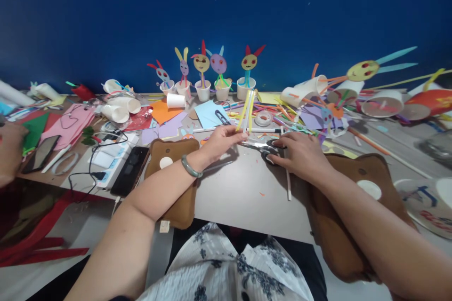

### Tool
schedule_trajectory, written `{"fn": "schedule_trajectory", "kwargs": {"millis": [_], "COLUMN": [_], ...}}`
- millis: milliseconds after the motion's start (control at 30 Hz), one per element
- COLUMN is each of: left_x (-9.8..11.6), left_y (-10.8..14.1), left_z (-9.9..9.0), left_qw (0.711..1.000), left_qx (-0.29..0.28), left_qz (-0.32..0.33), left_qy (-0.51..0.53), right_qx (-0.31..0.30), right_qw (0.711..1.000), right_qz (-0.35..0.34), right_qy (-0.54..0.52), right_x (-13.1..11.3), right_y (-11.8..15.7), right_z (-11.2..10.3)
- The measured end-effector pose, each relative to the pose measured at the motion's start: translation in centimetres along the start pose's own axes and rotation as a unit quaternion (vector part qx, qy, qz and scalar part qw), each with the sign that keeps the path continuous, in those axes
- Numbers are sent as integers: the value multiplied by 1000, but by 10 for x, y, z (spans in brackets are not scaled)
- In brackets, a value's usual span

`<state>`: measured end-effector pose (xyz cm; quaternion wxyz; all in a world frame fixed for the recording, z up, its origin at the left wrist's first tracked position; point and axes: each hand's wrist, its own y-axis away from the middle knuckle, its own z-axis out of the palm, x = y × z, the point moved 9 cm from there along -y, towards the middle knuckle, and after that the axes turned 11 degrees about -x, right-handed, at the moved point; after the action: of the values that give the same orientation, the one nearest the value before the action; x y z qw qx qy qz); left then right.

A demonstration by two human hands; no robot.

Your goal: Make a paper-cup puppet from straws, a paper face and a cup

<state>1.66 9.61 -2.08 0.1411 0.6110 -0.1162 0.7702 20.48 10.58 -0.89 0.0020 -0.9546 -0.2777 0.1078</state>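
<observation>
Green paper (pixel 37 131) lies at the far left of the worktop (pixel 229 202), just beside a co-worker's hand (pixel 9 150). Next come a power strip (pixel 115 162), a black phone (pixel 132 169) and a brown pad (pixel 185 211), partly under the left forearm. Beyond the left hand (pixel 224 138), five rabbit-faced cups stand in a row along the blue wall (pixel 226 14). That hand pinches yellow and white strips (pixel 250 113) at their lower ends, long axis roughly upright. Just right of its fingertips lie the scissors (pixel 263 146), pointing left, across the strips' line; whether the blades are parted, I cannot tell. The right hand (pixel 302 153), nearer their handles, grips the loops. Near it lies a white strip (pixel 288 183), then another brown pad (pixel 339 240).
</observation>
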Motion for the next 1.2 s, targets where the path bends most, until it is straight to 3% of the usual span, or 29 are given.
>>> {"fn": "schedule_trajectory", "kwargs": {"millis": [133, 267, 467, 533, 700, 833, 1033, 1200], "left_x": [-9, -19, -26, -27, -10, -3, 1, 8], "left_y": [5, 17, 25, 22, 14, 15, 16, 17], "left_z": [22, 50, 70, 66, 43, 44, 43, 33], "left_qw": [994, 973, 950, 957, 989, 992, 993, 996], "left_qx": [-93, -198, -270, -245, -108, -97, -85, -43], "left_qz": [-38, -93, -121, -114, -30, -5, -11, -7], "left_qy": [-30, -68, -99, -106, -95, -78, -77, -76], "right_qx": [95, 49, 27, -4, -118, -141, -134, -15], "right_qw": [980, 915, 861, 863, 866, 875, 881, 896], "right_qz": [-23, -8, 37, 22, -48, -81, -62, -8], "right_qy": [-176, -399, -506, -504, -483, -456, -449, -444], "right_x": [-4, -9, -4, -11, -47, -62, -60, -38], "right_y": [7, 8, 11, 11, 13, 16, 15, 15], "right_z": [-26, -23, -6, -3, 6, 13, 14, 0]}}
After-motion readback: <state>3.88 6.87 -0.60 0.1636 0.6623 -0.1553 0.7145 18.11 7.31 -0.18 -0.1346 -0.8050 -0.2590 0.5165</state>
